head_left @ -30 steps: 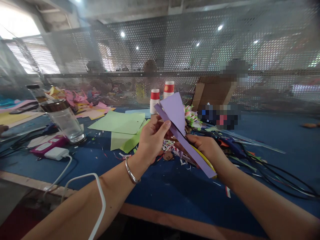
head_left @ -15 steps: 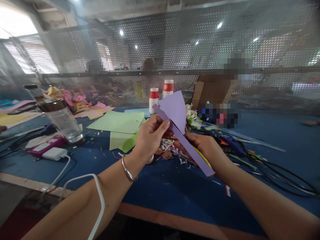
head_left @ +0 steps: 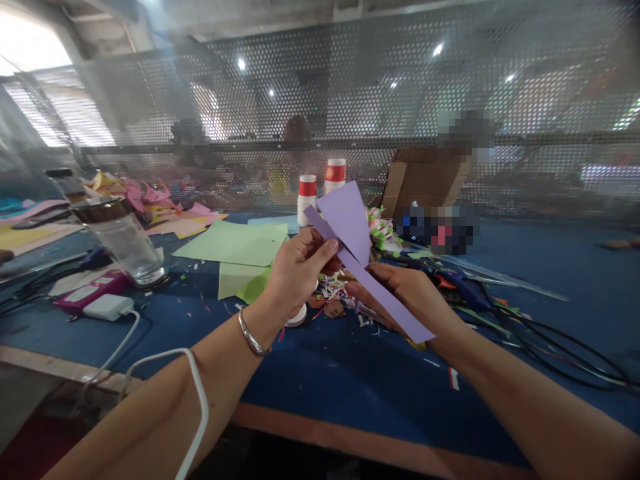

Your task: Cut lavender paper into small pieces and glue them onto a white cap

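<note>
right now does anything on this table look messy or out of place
Yes: small paper scraps litter the blue table beneath the left hand and right hand, which hold purple paper. A white cable lies draped over the left forearm, and black cables tangle at the right.

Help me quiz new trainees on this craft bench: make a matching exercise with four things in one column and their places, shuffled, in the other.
Things
1. purple paper
2. glass jar
3. green sheets
4. red-banded bottles

Places
A. lying flat on the blue table
B. held off the table in the left hand, its strip running over the right hand
C. standing by the mesh screen
D. standing at the far left, near the white charger

Pairs: 1-B, 2-D, 3-A, 4-C
</note>
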`<state>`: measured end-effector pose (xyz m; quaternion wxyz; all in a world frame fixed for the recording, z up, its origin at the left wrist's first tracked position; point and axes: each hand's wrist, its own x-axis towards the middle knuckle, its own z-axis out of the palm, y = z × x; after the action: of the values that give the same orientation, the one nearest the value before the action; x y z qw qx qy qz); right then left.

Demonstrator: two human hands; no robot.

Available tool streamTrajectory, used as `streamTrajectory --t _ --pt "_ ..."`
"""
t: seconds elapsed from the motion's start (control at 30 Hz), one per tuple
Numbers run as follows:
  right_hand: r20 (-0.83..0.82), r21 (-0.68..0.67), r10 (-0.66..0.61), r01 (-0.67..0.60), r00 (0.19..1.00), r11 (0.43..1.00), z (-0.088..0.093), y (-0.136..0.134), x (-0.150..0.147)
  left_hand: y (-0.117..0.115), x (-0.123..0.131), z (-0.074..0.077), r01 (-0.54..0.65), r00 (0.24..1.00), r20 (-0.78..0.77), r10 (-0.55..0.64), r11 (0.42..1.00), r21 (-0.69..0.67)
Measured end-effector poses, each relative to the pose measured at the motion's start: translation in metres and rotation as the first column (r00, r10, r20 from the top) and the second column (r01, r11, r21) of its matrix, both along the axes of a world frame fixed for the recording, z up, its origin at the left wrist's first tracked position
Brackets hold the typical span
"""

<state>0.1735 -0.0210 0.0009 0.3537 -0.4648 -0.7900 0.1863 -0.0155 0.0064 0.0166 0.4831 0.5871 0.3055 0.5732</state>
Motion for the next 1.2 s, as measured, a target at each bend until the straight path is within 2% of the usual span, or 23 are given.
streamTrajectory --t 0.17,0.33,0.5,0.77,1.0,1.2 --pt "0.008 0.005 -0.004 0.004 1.0 1.0 0.004 -0.003 -0.001 -0.001 0.002 -0.002 0.046 0.999 0.001 -0.046 0.999 -0.026" --pt "-0.019 -0.066 -0.003 0.002 1.0 0.998 0.009 -0.005 -0.004 -0.003 0.004 -0.004 0.106 0.994 0.013 -0.105 0.993 -0.045" --pt "0.03 0.019 -0.053 0.053 0.998 0.998 0.001 0.0 0.001 -0.004 0.004 -0.004 0.098 0.995 0.022 -0.097 0.994 -0.049" --pt "0.099 0.132 -0.061 0.048 0.993 0.99 -0.003 0.004 0.006 -0.004 0.006 -0.005 0.088 0.994 0.063 -0.085 0.995 -0.05" --pt "0.11 0.145 -0.072 0.056 0.991 0.988 0.001 0.0 0.004 -0.004 0.006 -0.004 0.104 0.993 0.061 -0.101 0.993 -0.061" --pt "0.134 0.143 -0.088 0.068 0.987 0.987 0.001 0.0 0.004 -0.002 0.005 -0.006 0.165 0.984 0.085 -0.156 0.981 -0.104"
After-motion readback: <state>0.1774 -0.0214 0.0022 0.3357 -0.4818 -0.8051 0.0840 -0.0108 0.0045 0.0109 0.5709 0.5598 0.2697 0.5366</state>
